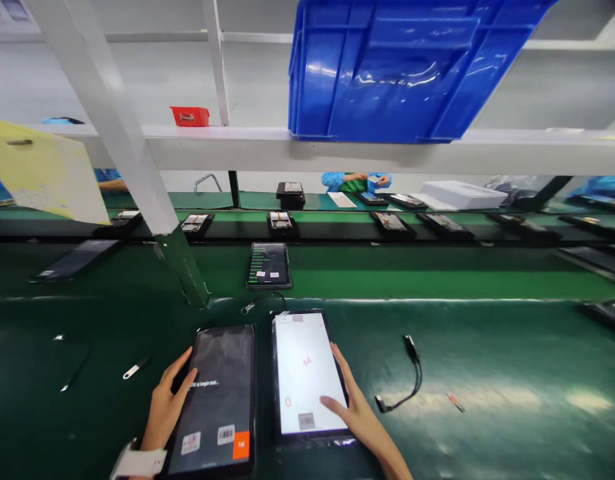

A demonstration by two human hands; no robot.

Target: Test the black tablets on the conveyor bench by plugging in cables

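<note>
Two tablets lie side by side on the green mat in front of me. The left tablet [218, 400] has a dark screen with small text, barcode stickers and an orange square at its lower right. My left hand [168, 403] grips its left edge, thumb lying on the screen. The right tablet [305, 373] shows a bright white screen with a barcode sticker near the bottom. My right hand [354, 407] rests along its right edge, fingers stretched out, one fingertip touching the white screen.
A third tablet [268, 265] lies further back on the green belt. A black cable [404, 380] sits right of the tablets, small metal tools [136, 367] to the left. More devices line the black conveyor [337, 230]. A blue crate [397, 67] sits on the shelf overhead; a person works opposite.
</note>
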